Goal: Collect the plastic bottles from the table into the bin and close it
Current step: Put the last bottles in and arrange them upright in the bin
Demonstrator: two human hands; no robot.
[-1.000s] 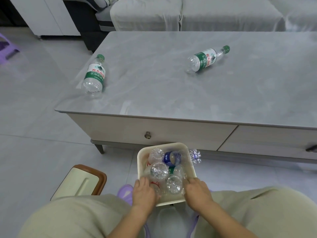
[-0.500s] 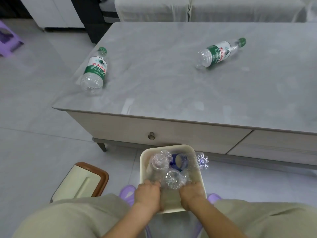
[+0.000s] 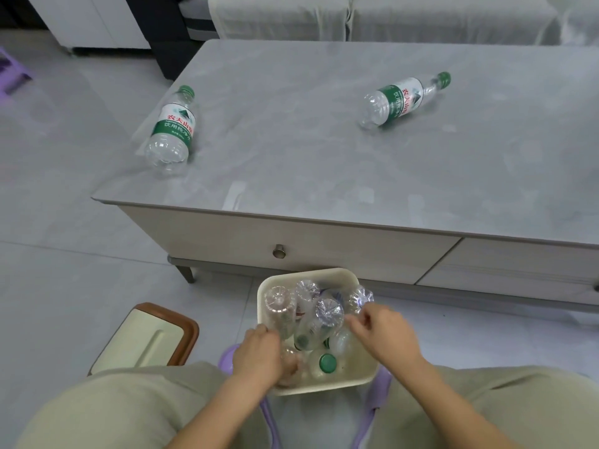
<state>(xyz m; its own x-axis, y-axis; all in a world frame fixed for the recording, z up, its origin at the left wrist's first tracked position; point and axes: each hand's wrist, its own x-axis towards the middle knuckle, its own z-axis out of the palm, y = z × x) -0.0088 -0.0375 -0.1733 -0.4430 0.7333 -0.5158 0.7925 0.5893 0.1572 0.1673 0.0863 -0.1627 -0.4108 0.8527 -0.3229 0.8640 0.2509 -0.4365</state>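
A cream square bin [image 3: 311, 276] stands on the floor in front of the table, packed with several clear plastic bottles [image 3: 329, 314], most with their bases up. My left hand [image 3: 257, 358] reaches into the bin's near left corner, fingers curled round a clear bottle there. Over the bin's right side, my right hand [image 3: 385, 333] has bent fingers touching a bottle at the rim; its grip is unclear. Two green-labelled bottles lie on the grey table [image 3: 308, 176], one at the left edge [image 3: 171, 131] and one farther right [image 3: 402, 100].
The bin's lid [image 3: 146, 340], cream with a brown rim, lies on the floor to the left of my knee. A drawer knob [image 3: 278, 251] sticks out just above the bin. A grey sofa [image 3: 372, 17] stands behind the table. My knees flank the bin.
My right hand has lifted from the bin's near edge to the bottle at the right rim. My left hand has gone deeper into the bin. The bottles in the bin have shifted.
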